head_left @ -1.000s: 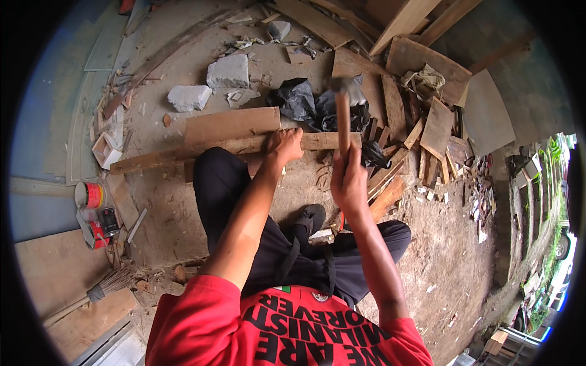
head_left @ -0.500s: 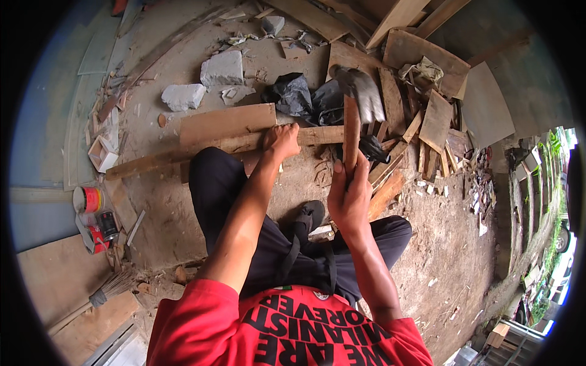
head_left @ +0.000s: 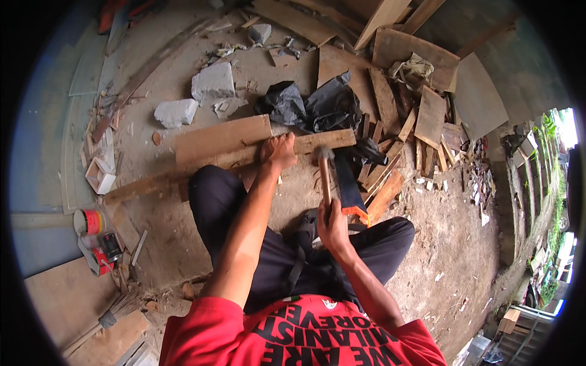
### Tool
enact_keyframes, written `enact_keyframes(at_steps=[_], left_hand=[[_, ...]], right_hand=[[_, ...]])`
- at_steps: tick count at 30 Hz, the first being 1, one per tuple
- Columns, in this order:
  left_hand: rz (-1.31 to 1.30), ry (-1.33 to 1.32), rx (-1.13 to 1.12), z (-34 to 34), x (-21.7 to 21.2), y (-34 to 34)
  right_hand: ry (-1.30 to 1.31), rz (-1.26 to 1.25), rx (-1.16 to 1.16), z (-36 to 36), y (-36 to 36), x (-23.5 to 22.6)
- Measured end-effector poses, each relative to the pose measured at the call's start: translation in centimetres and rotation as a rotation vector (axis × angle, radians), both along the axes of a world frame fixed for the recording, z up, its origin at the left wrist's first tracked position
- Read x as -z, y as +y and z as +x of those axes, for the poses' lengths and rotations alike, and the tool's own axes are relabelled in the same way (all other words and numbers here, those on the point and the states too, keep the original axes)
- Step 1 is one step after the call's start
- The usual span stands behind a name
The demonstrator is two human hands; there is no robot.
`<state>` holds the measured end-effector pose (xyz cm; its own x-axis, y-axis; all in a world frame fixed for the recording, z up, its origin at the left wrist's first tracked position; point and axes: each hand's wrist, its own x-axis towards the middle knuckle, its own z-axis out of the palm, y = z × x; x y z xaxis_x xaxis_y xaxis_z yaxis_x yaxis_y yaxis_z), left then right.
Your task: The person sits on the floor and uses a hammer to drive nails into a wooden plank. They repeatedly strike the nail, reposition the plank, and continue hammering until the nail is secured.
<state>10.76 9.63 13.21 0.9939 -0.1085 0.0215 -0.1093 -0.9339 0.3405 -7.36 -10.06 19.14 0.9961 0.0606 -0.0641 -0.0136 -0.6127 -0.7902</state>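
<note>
We're crouched on the dirt floor [head_left: 201, 244], knees either side of the work. Our left hand [head_left: 279, 151] lies flat on the long wood batten [head_left: 232, 160], fingers closed down over its top edge – prob. to pin it so it doesn't jump. The batten runs left to right across the floor just ahead of our knees, its right end reaching toward the black plastic sheet [head_left: 317, 104], w/ a wider plank [head_left: 223, 139] lying touching along its far side, which looks to give it a flat backing.

Our right hand [head_left: 332, 227] has its fingers wrapped tight round the low end of the wooden hammer handle; the hammer [head_left: 325, 174] stands nearly upright, head just beside the batten's near edge, right of the left hand. Gripping far down the handle gives more swing; keeping the left hand a bit off to the side keeps it clear of the head. Can't tell if a nail's there – too small.

A handsaw w/ orange grip [head_left: 349, 189] lies just right of the hammer, near to hand. Offcuts [head_left: 421, 122] piled to the right, two grey stone blocks [head_left: 195, 97] beyond the plank, a paint tin [head_left: 88, 222] and brush [head_left: 116, 308] well apart on the left
</note>
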Motion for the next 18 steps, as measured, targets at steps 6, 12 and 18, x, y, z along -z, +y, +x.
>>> enact_keyframes(at_steps=[6, 12, 18], left_hand=[[0.011, 0.009, -0.009, -0.2, 1.3, 0.6], [-0.015, -0.016, 0.020, -0.3, 1.0, -0.1], [0.000, 0.029, -0.022, -0.2, -0.6, 0.2]], right_hand=[[-0.489, 0.146, -0.104, 4.1, 3.7, -7.2], [-0.095, -0.040, -0.053, 2.7, -1.0, 4.0], [-0.014, -0.022, 0.084, 0.0, -2.3, -0.1]])
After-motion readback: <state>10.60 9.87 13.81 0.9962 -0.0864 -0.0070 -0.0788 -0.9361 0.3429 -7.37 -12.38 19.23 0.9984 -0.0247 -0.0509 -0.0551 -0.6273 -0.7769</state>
